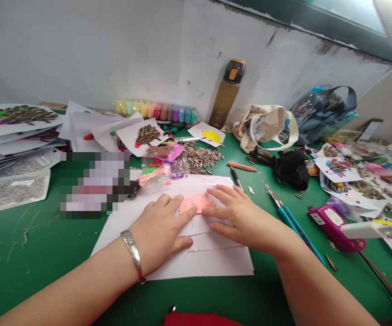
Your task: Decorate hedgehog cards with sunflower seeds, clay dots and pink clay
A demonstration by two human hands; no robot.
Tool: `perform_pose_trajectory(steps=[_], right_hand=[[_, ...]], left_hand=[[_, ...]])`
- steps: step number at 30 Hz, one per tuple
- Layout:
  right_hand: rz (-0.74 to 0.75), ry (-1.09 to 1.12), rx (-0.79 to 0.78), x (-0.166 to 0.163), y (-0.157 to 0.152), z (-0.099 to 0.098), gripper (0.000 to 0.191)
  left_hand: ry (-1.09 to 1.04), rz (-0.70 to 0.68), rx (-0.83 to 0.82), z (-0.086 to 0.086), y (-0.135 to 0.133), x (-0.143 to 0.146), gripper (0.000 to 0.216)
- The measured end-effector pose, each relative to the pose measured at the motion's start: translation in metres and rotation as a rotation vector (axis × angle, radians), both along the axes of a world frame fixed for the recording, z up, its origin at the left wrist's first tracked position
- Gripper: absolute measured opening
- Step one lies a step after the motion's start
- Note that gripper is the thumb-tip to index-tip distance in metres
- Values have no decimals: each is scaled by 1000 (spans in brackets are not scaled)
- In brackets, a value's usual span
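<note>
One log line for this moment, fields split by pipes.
left hand: touching pink clay | right hand: at clay's right edge | clay: flattened on paper | nearby: seeds, pen, cutter

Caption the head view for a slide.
Left hand and right hand touch flat, pink, oval clay on white paper over green tabletop.

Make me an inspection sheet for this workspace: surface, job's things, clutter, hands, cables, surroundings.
Surface: green tabletop, faint pale marks at left.
Job's things: flat pink patch, clay-like, on white paper.
Clutter: heaped seeds beyond the paper; black pen at its far edge; blue cutter to the right.
Hands: left hand and right hand spread open, both touching the pink patch.
Cables: one, red and dark, from the magenta device.
Surroundings: grey wall behind, bottle near it.
</note>
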State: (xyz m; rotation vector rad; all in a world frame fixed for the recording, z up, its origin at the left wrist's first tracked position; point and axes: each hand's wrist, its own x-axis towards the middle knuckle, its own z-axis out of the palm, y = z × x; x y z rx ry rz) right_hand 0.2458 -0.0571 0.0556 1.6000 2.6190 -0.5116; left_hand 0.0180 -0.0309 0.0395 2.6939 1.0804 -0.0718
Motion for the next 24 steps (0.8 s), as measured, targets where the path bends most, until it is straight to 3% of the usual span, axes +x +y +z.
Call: perform_pose_trajectory(steps=[24], right_hand=[[-35,61,10,6,0,5,31]], left_hand=[[-12,-1,1,0,-1,0,49]])
